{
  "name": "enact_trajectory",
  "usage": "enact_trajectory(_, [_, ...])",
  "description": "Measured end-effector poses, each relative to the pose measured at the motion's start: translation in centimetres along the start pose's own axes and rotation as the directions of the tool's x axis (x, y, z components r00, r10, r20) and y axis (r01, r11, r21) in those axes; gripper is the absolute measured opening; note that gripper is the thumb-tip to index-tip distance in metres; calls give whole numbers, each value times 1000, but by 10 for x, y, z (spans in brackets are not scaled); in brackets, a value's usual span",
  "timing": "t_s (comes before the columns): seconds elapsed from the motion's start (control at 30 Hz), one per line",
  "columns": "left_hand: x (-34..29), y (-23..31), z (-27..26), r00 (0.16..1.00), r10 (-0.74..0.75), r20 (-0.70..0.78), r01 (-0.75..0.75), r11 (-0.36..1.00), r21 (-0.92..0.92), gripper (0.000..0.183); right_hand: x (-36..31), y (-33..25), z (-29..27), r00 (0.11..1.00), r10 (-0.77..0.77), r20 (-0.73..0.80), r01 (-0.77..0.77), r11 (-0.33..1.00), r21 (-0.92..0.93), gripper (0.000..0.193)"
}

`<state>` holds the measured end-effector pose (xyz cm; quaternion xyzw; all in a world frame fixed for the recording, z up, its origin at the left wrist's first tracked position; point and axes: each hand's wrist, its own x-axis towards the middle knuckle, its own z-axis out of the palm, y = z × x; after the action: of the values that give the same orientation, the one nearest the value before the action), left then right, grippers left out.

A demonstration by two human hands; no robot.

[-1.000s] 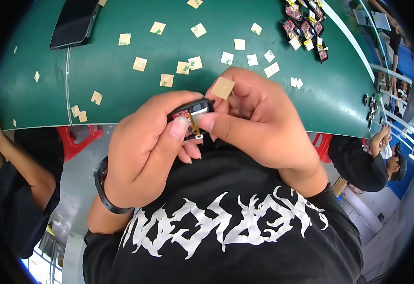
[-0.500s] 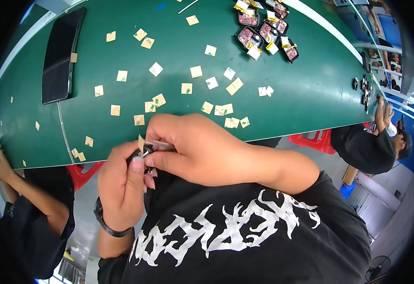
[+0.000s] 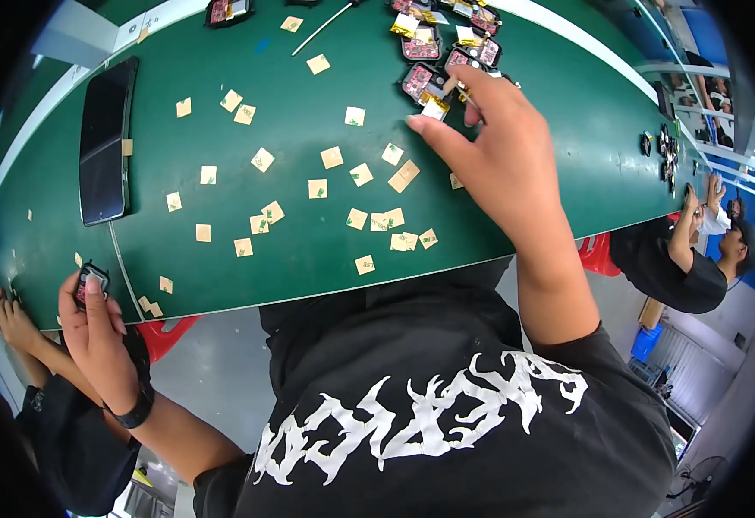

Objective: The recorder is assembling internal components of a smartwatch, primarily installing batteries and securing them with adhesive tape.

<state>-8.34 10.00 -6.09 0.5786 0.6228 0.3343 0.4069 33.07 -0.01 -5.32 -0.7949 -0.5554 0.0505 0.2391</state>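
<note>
At the far left, over the table's near edge, my left hand (image 3: 101,332) holds a small black-cased device (image 3: 91,283) with a red circuit board and a silvery part, thumb across it. My right hand (image 3: 503,147) is stretched over a cluster of similar devices (image 3: 419,82) at the back, thumb and forefinger wide apart. A thin metal tool (image 3: 465,97) pokes out under its curled fingers, with a small tan piece at its tip; its kind is partly hidden. Yellow-taped white parts (image 3: 434,107) lie on the devices. I cannot tell whether the right fingers touch a device.
Tan square stickers (image 3: 332,157) lie scattered over the green table (image 3: 291,268). A black tablet-like slab (image 3: 106,142) lies at the left, and a thin rod (image 3: 321,30) at the back. Co-workers sit on both sides; one hand (image 3: 17,324) shows at far left. Red stools (image 3: 597,255) stand by the table.
My hands, earlier together at the near edge, have parted. The left carried the device leftward; the right reached away to the device cluster, its thumb and forefinger spreading.
</note>
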Motion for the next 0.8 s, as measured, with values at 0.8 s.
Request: enact_trajectory(0.8, [-68,73,171,760,165,628,266,803,-534,39,-54,-21,-13,937,-122,327,-228,498,836,22])
